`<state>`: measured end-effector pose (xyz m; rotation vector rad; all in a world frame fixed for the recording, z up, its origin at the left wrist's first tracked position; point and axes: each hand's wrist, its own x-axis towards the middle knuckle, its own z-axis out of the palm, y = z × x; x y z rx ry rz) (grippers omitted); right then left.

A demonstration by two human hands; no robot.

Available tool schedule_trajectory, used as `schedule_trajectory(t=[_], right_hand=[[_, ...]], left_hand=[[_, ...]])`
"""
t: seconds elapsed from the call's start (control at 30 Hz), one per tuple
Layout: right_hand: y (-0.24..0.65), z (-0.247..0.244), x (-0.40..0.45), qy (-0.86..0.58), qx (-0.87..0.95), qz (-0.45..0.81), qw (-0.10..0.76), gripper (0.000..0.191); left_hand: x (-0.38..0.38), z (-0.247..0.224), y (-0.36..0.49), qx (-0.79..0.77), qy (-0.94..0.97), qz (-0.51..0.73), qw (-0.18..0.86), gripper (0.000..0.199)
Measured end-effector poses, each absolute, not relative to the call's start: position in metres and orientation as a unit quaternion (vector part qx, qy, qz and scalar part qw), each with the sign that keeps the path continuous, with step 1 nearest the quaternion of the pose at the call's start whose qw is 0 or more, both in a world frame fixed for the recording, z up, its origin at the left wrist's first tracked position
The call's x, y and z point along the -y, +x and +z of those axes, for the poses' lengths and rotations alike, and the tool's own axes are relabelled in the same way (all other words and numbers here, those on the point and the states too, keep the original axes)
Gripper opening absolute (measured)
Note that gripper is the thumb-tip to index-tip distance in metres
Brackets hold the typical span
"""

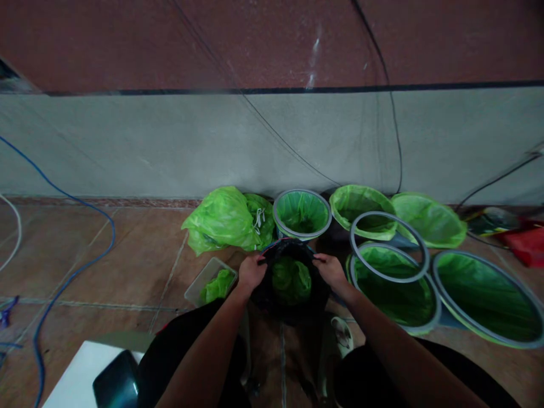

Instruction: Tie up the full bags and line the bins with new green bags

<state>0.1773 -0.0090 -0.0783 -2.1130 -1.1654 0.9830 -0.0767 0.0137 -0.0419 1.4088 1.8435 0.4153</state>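
Observation:
Between my knees stands a bin lined with a black bag [266, 297], its mouth open and green plastic [291, 280] lying inside. My left hand [253, 271] is closed on the left edge of the black bag. On the opposite edge, my right hand [330, 269] pinches the same bag. Just behind is a bin with a grey rim and green liner [302, 212]. A loose grey ring [389, 214] leans over the green-lined bins right of my right hand.
Green bags [225, 218] sit by the wall. A clear tub [195, 289] holds green plastic. More green-lined bins [488, 294] stand at right, near a red item [527, 243]. A blue hose [76, 272] crosses the left floor; a phone [117, 382] lies on a white surface [76, 371].

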Motion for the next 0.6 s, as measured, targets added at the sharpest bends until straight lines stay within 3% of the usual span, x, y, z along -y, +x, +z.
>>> schedule_trajectory(t=[0.27,0.43,0.6], right_hand=[[0.206,-0.071,0.009,-0.846,0.382,0.265,0.260,0.041],[0.204,-0.072,0.011,-0.847,0.402,0.281,0.205,0.044],[0.193,-0.066,0.024,-0.835,0.432,0.309,0.143,0.060]], left_hand=[[-0.019,-0.027,-0.095,-0.805,0.515,0.159,0.247,0.034],[-0.020,-0.030,-0.093,-0.801,0.517,0.148,0.263,0.032],[-0.011,-0.037,-0.093,-0.790,0.514,0.110,0.317,0.062]])
